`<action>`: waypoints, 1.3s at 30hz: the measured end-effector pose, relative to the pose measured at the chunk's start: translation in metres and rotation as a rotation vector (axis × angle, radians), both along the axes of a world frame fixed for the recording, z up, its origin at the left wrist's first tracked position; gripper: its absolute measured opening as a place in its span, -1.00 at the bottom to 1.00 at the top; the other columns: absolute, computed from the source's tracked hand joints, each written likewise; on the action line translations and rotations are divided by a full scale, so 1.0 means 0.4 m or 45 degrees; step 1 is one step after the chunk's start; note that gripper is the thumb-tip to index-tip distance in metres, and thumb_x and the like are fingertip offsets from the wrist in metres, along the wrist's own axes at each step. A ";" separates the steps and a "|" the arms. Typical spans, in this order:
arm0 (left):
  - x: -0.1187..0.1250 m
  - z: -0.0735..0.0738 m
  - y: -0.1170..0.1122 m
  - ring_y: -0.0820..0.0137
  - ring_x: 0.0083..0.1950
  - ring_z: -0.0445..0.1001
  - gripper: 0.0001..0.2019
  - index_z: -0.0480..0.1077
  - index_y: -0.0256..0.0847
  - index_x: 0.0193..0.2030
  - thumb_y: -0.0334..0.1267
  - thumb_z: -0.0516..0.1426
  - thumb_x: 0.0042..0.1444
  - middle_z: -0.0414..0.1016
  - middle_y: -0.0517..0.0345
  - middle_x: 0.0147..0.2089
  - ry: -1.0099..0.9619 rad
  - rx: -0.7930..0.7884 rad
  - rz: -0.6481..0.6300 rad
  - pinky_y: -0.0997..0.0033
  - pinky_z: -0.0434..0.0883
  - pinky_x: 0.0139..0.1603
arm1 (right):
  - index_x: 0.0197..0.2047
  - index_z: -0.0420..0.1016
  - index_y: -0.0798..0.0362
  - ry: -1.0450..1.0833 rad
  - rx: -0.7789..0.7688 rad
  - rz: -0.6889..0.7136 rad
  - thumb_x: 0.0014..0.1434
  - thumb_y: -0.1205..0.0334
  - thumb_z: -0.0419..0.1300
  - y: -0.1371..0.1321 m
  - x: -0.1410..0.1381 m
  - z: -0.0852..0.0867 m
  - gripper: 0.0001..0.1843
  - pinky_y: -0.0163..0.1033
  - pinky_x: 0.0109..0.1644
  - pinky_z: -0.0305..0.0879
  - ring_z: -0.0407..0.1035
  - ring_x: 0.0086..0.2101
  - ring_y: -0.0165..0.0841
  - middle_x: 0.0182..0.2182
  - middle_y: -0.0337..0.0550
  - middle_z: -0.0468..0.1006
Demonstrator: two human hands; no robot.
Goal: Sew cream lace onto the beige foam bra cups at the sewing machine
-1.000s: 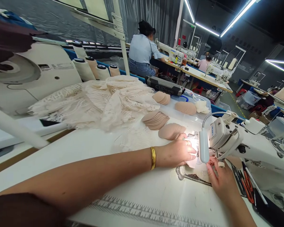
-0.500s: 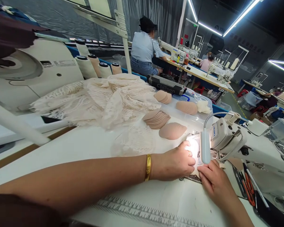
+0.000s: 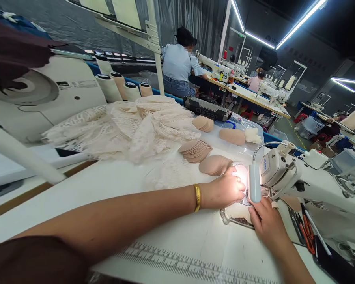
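Under the bright lamp, a pale pink fabric piece lies at the needle end of a white sewing machine. My left hand, with a gold bangle at the wrist, has its fingers curled onto this piece, closed on it. Glare washes out part of the fabric. My right hand rests on the machine bed just right of the needle area, fingers stretched and thumb apart. The lamp head partly hides its fingertips. Between the hands and me shows the worn metal bed plate.
Stacks of beige oval pads and pinkish pads lie beyond my left hand. Cream lace is heaped at left. Orange-handled scissors lie right. A printed ruler runs along the front. A co-worker sits beyond.
My left hand has moved up and away from me, baring more of the bed plate. The fabric under the lamp now looks pinker. My right hand has hardly shifted.
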State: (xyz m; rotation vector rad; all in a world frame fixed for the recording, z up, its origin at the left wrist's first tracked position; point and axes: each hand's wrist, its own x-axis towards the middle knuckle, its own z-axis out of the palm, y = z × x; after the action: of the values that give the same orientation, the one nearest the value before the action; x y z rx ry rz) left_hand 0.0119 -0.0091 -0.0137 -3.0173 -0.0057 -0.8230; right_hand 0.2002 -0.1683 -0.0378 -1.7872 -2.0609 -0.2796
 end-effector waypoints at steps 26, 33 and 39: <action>-0.371 0.075 -0.166 0.39 -0.28 0.36 -0.87 0.34 -0.20 -0.23 -0.25 0.07 0.36 0.44 0.21 -0.28 0.092 -1.112 0.396 0.40 0.29 -0.24 | 0.31 0.35 -0.12 0.279 0.060 0.457 0.44 0.13 0.16 -0.052 -0.161 0.081 -0.58 0.05 0.09 0.52 0.44 0.12 -0.07 0.14 0.06 0.52; -0.324 0.115 -0.188 0.42 -0.26 0.35 -0.60 0.40 -0.23 -0.20 0.14 0.19 0.27 0.40 0.22 -0.29 -0.130 -1.941 0.043 0.42 0.31 -0.21 | 0.10 0.48 -0.06 0.833 -0.188 0.373 0.41 0.02 0.19 -0.030 -0.293 0.131 -0.72 -0.16 -0.07 0.50 0.50 -0.15 -0.24 -0.15 -0.12 0.59; -0.339 0.070 -0.202 0.24 0.05 0.44 -0.35 0.35 -0.14 0.14 0.05 0.41 -0.03 0.50 0.08 0.06 -0.120 -1.975 0.088 0.31 0.41 0.00 | -0.25 0.36 -0.03 1.537 -0.317 0.132 0.36 -0.17 0.20 -0.016 -0.287 0.090 -0.63 -0.30 -0.34 0.35 0.34 -0.40 -0.35 -0.41 -0.29 0.42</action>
State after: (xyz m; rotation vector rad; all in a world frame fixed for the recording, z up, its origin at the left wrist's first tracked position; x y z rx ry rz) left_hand -0.1238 -0.0900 0.0143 -4.1679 -1.3217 -1.3903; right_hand 0.0856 -0.1745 -0.0018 -1.3597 -1.2783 0.9052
